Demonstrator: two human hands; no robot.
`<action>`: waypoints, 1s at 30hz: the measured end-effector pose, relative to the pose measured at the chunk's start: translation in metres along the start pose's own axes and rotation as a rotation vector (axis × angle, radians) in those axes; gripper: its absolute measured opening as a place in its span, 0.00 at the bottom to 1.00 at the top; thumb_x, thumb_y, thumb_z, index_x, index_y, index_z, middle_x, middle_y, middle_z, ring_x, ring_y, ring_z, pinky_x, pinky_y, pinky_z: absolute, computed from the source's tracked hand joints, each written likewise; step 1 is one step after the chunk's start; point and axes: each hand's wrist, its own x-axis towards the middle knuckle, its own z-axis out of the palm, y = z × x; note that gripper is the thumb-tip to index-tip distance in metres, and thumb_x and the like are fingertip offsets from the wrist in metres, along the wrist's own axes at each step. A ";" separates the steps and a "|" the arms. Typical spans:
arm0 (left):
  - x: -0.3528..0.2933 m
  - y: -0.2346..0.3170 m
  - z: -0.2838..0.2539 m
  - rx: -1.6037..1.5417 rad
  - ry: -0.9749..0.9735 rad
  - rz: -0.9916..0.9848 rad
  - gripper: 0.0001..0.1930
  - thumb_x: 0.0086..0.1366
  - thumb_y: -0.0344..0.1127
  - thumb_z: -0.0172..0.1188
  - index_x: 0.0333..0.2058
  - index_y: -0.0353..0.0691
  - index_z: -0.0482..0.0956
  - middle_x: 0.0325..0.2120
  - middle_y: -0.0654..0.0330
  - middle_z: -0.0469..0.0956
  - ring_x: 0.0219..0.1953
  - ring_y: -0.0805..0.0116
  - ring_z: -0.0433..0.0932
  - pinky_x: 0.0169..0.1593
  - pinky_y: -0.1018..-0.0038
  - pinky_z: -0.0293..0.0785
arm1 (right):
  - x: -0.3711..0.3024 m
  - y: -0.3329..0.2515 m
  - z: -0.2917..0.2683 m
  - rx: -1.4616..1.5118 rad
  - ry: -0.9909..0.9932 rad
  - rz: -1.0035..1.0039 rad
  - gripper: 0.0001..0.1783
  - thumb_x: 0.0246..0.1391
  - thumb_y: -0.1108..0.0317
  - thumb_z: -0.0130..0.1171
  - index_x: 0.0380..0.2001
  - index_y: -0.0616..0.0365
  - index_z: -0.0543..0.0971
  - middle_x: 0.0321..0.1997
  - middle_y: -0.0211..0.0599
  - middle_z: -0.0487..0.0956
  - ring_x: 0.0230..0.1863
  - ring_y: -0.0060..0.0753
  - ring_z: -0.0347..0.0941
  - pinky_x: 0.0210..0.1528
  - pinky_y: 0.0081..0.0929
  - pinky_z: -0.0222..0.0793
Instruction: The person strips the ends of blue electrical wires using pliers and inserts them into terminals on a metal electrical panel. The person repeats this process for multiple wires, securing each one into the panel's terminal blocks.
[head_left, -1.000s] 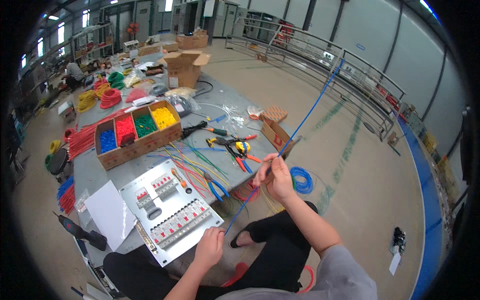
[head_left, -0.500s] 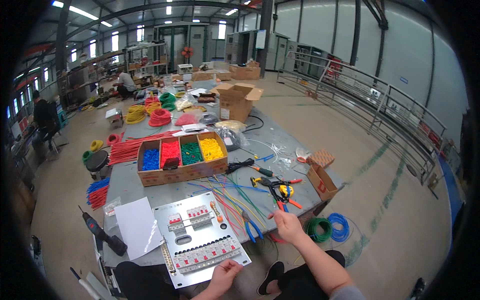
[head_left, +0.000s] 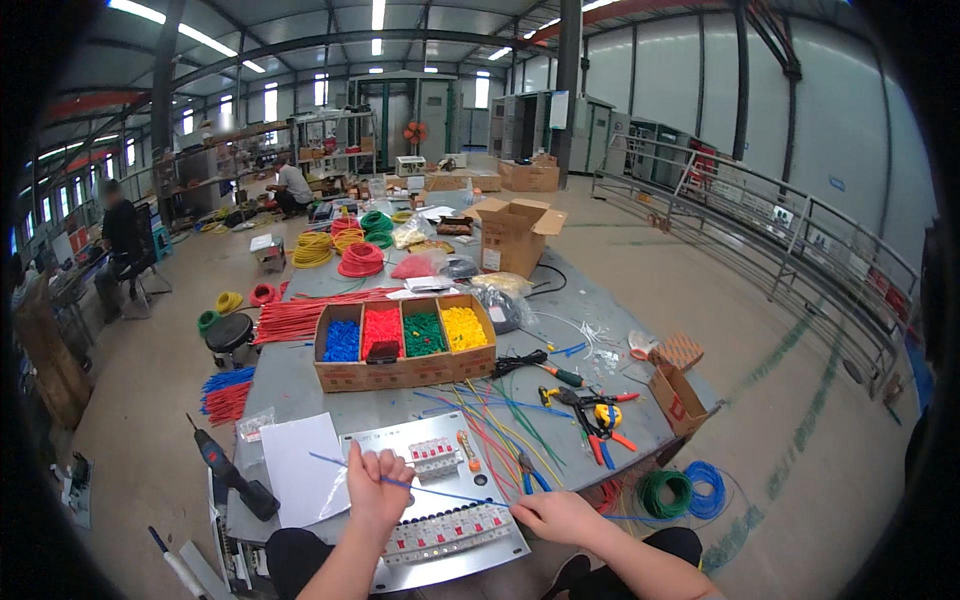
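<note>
A blue wire (head_left: 450,494) is stretched between my two hands over a metal mounting plate (head_left: 505,548). My left hand (head_left: 378,487) is closed round it, and a free end sticks out to the left over a white sheet (head_left: 300,460). My right hand (head_left: 558,518) pinches the wire by the plate's right edge. Beyond it, blue wire runs on to the right, toward a blue coil (head_left: 706,488). A row of circuit breakers (head_left: 450,532) sits on the plate's near part, with a smaller group (head_left: 435,458) farther back, partly behind my left hand.
Blue-handled pliers (head_left: 533,474) lie beside the plate, near loose coloured wires (head_left: 490,415). A divided cardboard box (head_left: 400,376) holds coloured caps behind. Hand tools and a tape measure (head_left: 608,416) lie right, a cordless drill (head_left: 232,470) left. A green coil (head_left: 665,494) sits beyond the table edge.
My left hand has risen from the plate's near edge and moved left, now holding blue wire. My right hand has come down and slightly left. The whole view has shifted.
</note>
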 end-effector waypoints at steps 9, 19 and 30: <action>-0.038 -0.067 -0.019 0.009 -0.050 -0.304 0.37 0.82 0.60 0.38 0.14 0.45 0.54 0.17 0.65 0.49 0.26 0.67 0.53 0.36 0.68 0.54 | 0.004 -0.048 0.019 0.198 -0.040 0.117 0.18 0.75 0.54 0.50 0.53 0.54 0.79 0.37 0.54 0.85 0.42 0.61 0.84 0.45 0.51 0.78; -0.034 -0.033 0.000 -0.058 -0.058 -0.259 0.42 0.70 0.81 0.36 0.16 0.47 0.52 0.18 0.66 0.47 0.26 0.66 0.48 0.35 0.68 0.50 | 0.023 -0.077 0.012 0.355 -0.058 0.166 0.15 0.70 0.60 0.62 0.49 0.60 0.85 0.36 0.46 0.86 0.37 0.48 0.84 0.42 0.37 0.78; -0.008 0.007 -0.022 -0.172 -0.142 -0.158 0.36 0.71 0.74 0.37 0.18 0.48 0.51 0.18 0.66 0.46 0.25 0.66 0.48 0.33 0.67 0.50 | 0.019 -0.046 0.039 0.324 0.160 0.029 0.11 0.64 0.67 0.66 0.44 0.65 0.86 0.39 0.52 0.87 0.40 0.53 0.85 0.45 0.39 0.79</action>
